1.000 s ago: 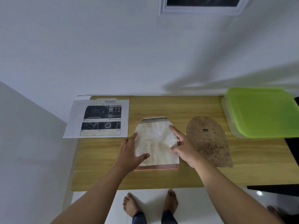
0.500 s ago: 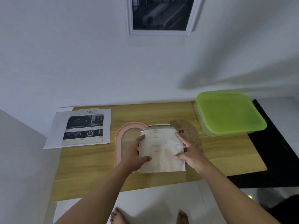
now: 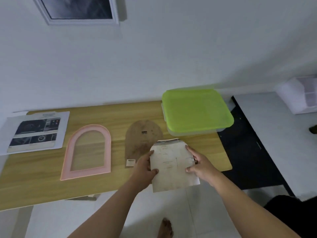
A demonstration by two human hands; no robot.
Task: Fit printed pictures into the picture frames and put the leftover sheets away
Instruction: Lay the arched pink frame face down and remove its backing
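Two bare arms reach in from below, and one bare foot [image 3: 165, 227] shows on the white floor [image 3: 197, 212] between them. Up at the near edge of the bench [image 3: 42, 182], both hands are on the sheet [image 3: 171, 165]. The left grip [image 3: 144, 166] pinches its left edge, thumb on top and fingers tucked out of sight. The right grip [image 3: 199, 163] pinches the right edge, forefinger along the upper corner and thumb lower down. The sheet is pale with faint print, its top corners cut at a slant. Its lower end hangs out past the bench edge over the floor. Its top end covers the near right part of the brown backing [image 3: 142, 140], an arch-shaped board lying flat. A small pale tag [image 3: 130, 163] sits at the backing's near left corner.

Left of that, apart from it, lies the pink arched frame [image 3: 85, 173], flat on the bench, with wood grain showing through its opening. Further left, a printed page [image 3: 34, 133] with dark photos hangs over the bench's left end.

At the far right corner sits a clear box [image 3: 195, 110] with a green lid on it, just beyond the backing. A black top [image 3: 248, 152] adjoins the bench on the right, and past it is a white tub [image 3: 301, 95], blurred. High on the white wall [image 3: 171, 57], a white-framed picture [image 3: 77, 9] hangs.
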